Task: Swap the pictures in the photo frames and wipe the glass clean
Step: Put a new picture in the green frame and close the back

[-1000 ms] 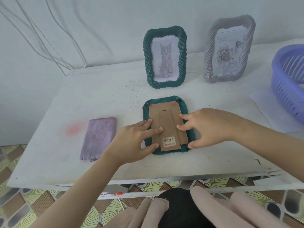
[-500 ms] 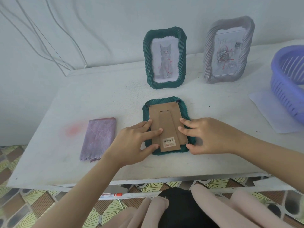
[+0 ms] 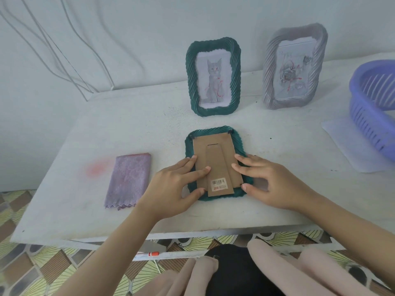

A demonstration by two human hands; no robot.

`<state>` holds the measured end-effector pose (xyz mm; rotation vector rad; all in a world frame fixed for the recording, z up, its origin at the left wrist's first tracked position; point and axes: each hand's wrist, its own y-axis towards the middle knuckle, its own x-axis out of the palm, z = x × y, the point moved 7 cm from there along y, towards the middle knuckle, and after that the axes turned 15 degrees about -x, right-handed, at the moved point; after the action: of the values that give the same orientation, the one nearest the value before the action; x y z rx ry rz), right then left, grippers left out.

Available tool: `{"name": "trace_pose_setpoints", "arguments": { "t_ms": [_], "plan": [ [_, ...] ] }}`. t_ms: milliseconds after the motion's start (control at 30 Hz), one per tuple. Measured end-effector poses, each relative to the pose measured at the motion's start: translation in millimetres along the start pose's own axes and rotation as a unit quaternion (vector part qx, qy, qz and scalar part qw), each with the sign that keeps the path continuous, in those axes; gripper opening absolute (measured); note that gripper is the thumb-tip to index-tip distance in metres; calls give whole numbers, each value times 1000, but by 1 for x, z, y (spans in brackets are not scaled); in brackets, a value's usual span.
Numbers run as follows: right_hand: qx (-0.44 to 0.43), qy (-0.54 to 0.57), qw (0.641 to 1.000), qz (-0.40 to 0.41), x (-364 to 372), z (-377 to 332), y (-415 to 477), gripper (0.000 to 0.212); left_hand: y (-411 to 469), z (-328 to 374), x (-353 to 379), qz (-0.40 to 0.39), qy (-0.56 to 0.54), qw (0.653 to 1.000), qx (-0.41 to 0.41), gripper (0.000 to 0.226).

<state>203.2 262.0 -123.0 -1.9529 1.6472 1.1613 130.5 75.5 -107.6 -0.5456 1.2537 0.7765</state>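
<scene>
Early stage: face-down green twisted-rim photo frame (image 3: 214, 133) has cardboard back (image 3: 215, 159) still on; left hand (image 3: 171, 189) and right hand (image 3: 271, 184) press it flat-fingered, grip released; folded purple cloth (image 3: 128, 180) left of it lies untouched.

I saw soft, even daylight with only faint shadows under the white painted table (image 3: 277, 210). The view looked slightly hazy, and the wide lens bowed its edges.
</scene>
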Motion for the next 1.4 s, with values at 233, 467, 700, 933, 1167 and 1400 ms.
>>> {"name": "trace_pose_setpoints", "arguments": {
  "t_ms": [233, 467, 700, 933, 1167, 1400],
  "plan": [
    [12, 4, 999, 36, 5, -1, -1, 48, -2, 1, 4, -6, -8, 1000, -19, 46],
    [68, -1, 997, 48, 1, -3, 0, 46, -1, 6, 4, -12, -71, 995, -65, 52],
    [127, 231, 949, 172, -8, -7, 3, 36, 7, 28, -2, 1, -104, 991, -81, 48],
    [96, 507, 805, 293, -28, -17, 14, 45, 19, 54, -49, 45, -170, 960, -217, 75],
    [90, 473, 842, 242, -22, -28, 41, 35, 33, 41, -81, 11, -158, 952, -263, 42],
    [143, 344, 896, 241, -2, -10, 31, 33, 25, 4, -69, -19, -491, 825, -277, 26]
  ]
}}
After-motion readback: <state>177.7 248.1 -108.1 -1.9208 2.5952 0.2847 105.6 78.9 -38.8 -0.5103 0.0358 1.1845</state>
